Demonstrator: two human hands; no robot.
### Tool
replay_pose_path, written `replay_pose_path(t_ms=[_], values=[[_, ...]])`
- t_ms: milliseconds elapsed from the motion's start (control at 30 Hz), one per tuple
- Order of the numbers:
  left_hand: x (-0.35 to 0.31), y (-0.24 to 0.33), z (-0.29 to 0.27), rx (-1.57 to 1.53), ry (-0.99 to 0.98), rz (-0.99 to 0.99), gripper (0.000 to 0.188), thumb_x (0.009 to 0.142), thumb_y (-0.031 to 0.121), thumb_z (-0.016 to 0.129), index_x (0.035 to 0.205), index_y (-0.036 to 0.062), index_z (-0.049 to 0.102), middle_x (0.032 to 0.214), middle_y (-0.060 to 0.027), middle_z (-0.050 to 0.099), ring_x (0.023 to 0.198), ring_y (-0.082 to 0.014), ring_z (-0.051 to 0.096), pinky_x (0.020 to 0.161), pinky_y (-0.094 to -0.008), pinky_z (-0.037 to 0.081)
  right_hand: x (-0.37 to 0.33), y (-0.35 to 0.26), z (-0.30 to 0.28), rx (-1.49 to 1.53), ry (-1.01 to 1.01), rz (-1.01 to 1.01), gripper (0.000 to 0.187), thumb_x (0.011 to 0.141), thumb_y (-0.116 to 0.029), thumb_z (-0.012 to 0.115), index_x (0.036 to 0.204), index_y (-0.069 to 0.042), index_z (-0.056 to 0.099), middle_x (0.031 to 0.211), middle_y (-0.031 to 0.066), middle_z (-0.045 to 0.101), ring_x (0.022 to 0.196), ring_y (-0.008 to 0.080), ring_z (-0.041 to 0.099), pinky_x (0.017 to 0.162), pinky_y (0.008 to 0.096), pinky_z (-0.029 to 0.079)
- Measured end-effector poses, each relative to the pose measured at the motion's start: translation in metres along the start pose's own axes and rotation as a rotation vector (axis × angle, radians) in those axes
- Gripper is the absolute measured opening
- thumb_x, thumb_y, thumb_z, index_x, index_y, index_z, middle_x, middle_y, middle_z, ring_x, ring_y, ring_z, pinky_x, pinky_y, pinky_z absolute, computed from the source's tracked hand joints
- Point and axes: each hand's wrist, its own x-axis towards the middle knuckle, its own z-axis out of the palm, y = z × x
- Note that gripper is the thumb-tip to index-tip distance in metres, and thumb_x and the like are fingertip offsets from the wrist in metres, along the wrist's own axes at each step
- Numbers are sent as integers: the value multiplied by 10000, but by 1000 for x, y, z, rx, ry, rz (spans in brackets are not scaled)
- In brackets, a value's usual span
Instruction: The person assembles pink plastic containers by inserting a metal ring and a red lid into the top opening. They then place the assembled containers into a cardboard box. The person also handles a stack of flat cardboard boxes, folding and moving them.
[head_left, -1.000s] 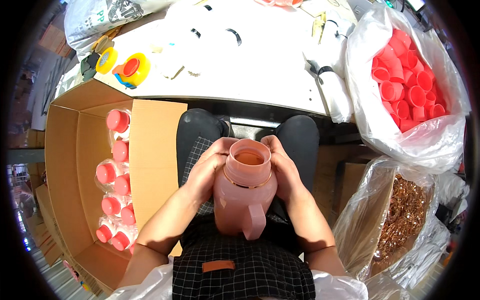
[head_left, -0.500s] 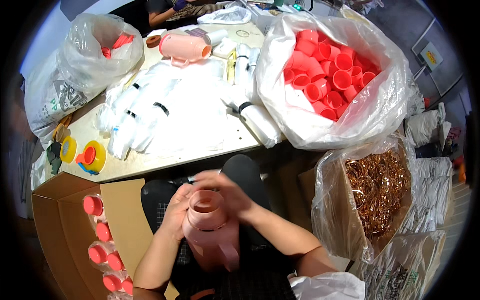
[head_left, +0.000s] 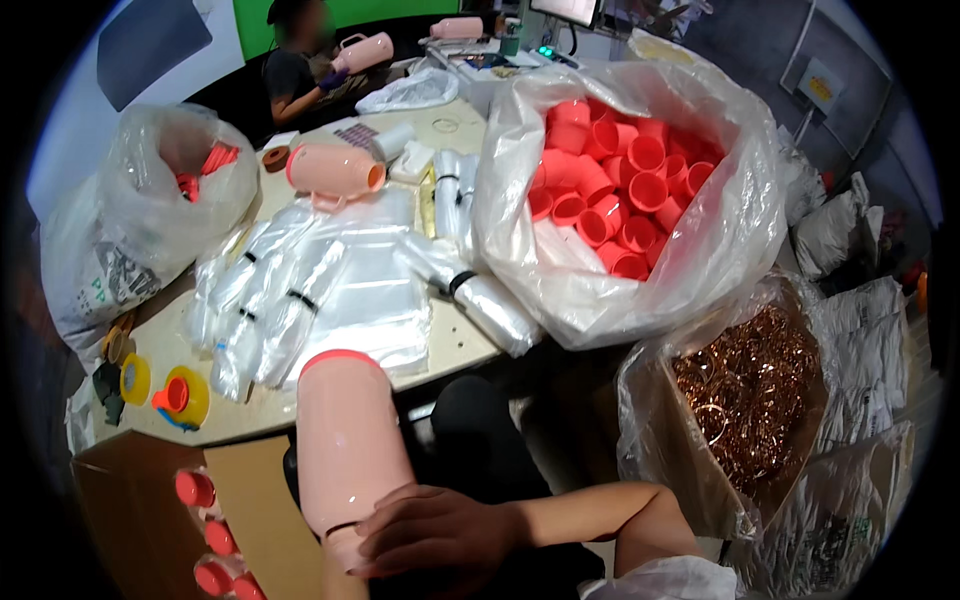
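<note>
A pink vacuum jug (head_left: 352, 440) lies tipped over in front of me, its red-rimmed base pointing away toward the table and its neck toward me. My right hand (head_left: 430, 535) is closed around the neck end, fingers wrapped over its top side. Of my left arm only a bit of forearm (head_left: 345, 582) shows below the neck; that hand's fingers are hidden by the jug and my right hand. On the table ahead, a stack of clear plastic bags (head_left: 375, 290) lies just beyond the jug's base.
Another pink jug (head_left: 335, 170) rests on the table. A big plastic sack of red elbow-shaped parts (head_left: 645, 155) stands right, above a box of copper-coloured rings (head_left: 750, 400). Tape rolls (head_left: 193, 398) sit left, by a carton of red-capped items (head_left: 195, 488). A co-worker (head_left: 300, 70) holds a jug.
The jug has gone from upright to tipped, base swung up and away toward the table. My right hand now grips the neck, and the view has tilted up, showing the co-worker.
</note>
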Motion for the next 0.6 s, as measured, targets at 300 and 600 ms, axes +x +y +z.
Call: replay_pose_path(t_ms=[300, 600], values=[[44, 8, -11, 376, 26, -5, 663, 777, -135, 484, 1404, 79, 496, 1171, -90, 603, 1065, -219, 596, 883, -302, 524, -17, 232, -300, -1369, 356, 707, 518, 796, -34, 679, 1287, -3, 515, 1248, 183, 578, 1182, 338, 566, 945, 432, 490], [47, 5, -42, 584, -8, 0, 361, 973, 96, 575, 1329, 66, 531, 932, -3, 620, 724, -77, 547, 604, -204, 445, -20, 334, -382, -1796, -199, 750, 591, 773, -81, 711, 1334, -65, 525, 1271, 84, 570, 1237, 273, 518, 1011, 459, 423]])
